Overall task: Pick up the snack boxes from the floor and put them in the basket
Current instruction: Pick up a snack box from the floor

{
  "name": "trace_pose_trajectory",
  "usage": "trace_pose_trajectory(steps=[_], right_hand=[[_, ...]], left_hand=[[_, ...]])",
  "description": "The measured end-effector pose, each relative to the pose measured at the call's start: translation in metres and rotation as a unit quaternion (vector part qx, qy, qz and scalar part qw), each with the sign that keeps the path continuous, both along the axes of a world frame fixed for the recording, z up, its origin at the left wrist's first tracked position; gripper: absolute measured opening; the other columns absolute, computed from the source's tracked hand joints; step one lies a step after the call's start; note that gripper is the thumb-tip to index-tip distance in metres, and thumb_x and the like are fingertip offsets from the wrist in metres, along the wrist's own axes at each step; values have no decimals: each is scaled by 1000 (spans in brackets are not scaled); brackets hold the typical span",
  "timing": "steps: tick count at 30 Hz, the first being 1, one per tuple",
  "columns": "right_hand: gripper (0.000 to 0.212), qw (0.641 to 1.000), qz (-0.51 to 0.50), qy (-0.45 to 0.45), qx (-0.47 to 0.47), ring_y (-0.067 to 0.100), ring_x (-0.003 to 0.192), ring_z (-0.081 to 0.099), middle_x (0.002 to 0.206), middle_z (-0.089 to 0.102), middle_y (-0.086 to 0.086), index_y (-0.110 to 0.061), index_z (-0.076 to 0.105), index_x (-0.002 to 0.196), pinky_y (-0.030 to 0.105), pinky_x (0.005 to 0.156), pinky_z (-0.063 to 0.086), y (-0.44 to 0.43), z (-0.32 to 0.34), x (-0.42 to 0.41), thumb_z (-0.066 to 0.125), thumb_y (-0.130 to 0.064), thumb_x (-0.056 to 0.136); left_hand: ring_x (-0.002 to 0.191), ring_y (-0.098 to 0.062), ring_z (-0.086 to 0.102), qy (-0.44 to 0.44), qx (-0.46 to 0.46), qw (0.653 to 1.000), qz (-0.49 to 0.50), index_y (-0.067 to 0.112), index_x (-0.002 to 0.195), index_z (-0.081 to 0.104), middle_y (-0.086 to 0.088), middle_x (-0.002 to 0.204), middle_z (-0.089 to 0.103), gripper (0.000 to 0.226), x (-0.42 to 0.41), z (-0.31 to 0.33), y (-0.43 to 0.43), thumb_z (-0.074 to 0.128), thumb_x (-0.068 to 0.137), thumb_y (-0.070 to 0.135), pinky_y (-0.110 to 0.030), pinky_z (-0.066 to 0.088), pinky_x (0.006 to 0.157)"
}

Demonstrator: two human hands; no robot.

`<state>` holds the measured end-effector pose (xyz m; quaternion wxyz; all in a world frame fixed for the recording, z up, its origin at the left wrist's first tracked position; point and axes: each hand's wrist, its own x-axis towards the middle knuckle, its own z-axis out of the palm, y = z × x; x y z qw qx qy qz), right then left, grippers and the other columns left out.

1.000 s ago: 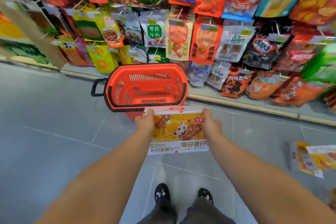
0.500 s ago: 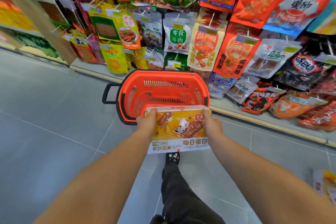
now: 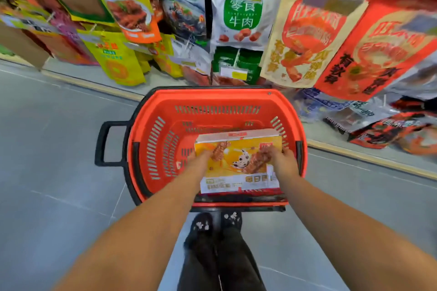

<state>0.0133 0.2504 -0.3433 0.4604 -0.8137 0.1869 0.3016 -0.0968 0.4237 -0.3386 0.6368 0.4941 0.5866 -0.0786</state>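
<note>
A yellow and white snack box (image 3: 238, 160) with a spotted-dog picture lies flat inside the right half of the red plastic basket (image 3: 165, 111). My left hand (image 3: 201, 157) grips the box's left edge and my right hand (image 3: 281, 158) grips its right edge. Both forearms reach forward over the basket's near rim. The basket stands on the grey floor, its black handle (image 3: 104, 142) sticking out to the left. I cannot tell whether the box rests on the basket's bottom.
Hanging snack bags (image 3: 238, 14) fill the shelf wall right behind the basket, close to my head. A low shelf ledge (image 3: 369, 158) runs along the floor at right. My shoes (image 3: 217, 222) stand just before the basket. Grey tiled floor (image 3: 52, 149) spreads left.
I have stepped closer and leaned down. The box has moved from above the near rim down into the basket, still held by both hands. The boxes on the floor at right have left the view.
</note>
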Motion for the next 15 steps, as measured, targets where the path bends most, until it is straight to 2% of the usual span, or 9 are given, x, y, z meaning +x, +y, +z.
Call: trace_pose_trajectory(steps=[2, 4, 6, 8, 9, 11, 12, 13, 15], right_hand=[[47, 999, 22, 25, -18, 29, 99, 56, 105, 61, 7, -14, 57, 113, 40, 87, 45, 14, -41, 15, 63, -43, 76], [74, 997, 34, 59, -35, 31, 102, 58, 110, 62, 8, -12, 54, 122, 41, 85, 47, 25, -92, 25, 64, -52, 61], [77, 994, 39, 81, -56, 33, 102, 59, 110, 63, 10, -9, 54, 124, 39, 82, 48, 29, -132, 29, 64, -47, 57], [76, 992, 23, 107, -62, 30, 94, 60, 98, 63, 10, -5, 57, 122, 39, 80, 47, 31, -185, 33, 65, -41, 55], [74, 991, 16, 122, -58, 30, 95, 61, 97, 62, 10, -3, 55, 123, 38, 81, 48, 32, -208, 36, 69, -37, 59], [67, 987, 23, 148, -55, 32, 110, 59, 116, 60, 14, 0, 51, 129, 35, 86, 47, 34, -245, 43, 73, -31, 74], [65, 986, 35, 145, -76, 33, 117, 55, 126, 57, 16, 0, 49, 131, 34, 91, 46, 34, -264, 48, 71, -31, 78], [63, 984, 46, 139, -102, 34, 121, 53, 131, 54, 17, -1, 49, 131, 36, 96, 45, 36, -278, 54, 70, -32, 80], [55, 985, 51, 128, -104, 32, 113, 57, 117, 61, 15, -5, 56, 123, 38, 93, 47, 43, -298, 69, 72, -30, 77]], left_hand=[[106, -25, 56, 7, 1, 1000, -12, 10, 120, 54, -5, 113, 60, 60, 14, -47, 13, 67, 68, 36, -35, 42, 93], [111, -31, 59, 30, 1, 999, -14, 3, 128, 50, -11, 112, 62, 83, 25, -107, 21, 68, 56, 39, -38, 44, 92], [114, -35, 60, 50, 7, 998, -22, 1, 128, 53, -19, 119, 64, 98, 28, -171, 27, 63, 41, 44, -42, 46, 95], [111, -36, 62, 64, 7, 997, -31, 0, 123, 56, -23, 120, 64, 105, 29, -244, 31, 59, 29, 46, -45, 49, 95], [105, -36, 64, 73, -9, 996, -41, -1, 119, 58, -23, 117, 64, 99, 32, -261, 32, 63, 32, 46, -44, 51, 90], [79, -28, 62, 66, -46, 994, -71, 5, 103, 61, -17, 100, 65, 58, 41, -274, 33, 72, 55, 36, -35, 48, 72], [72, -24, 58, 64, -56, 994, -67, 9, 95, 61, -13, 92, 62, 43, 44, -293, 35, 70, 59, 31, -32, 44, 68], [73, -23, 58, 60, -57, 994, -70, 10, 87, 62, -12, 88, 62, 39, 51, -303, 37, 68, 54, 31, -32, 43, 70], [82, -26, 62, 66, -49, 992, -93, 8, 83, 66, -14, 90, 66, 47, 62, -341, 44, 67, 43, 32, -38, 47, 78]])
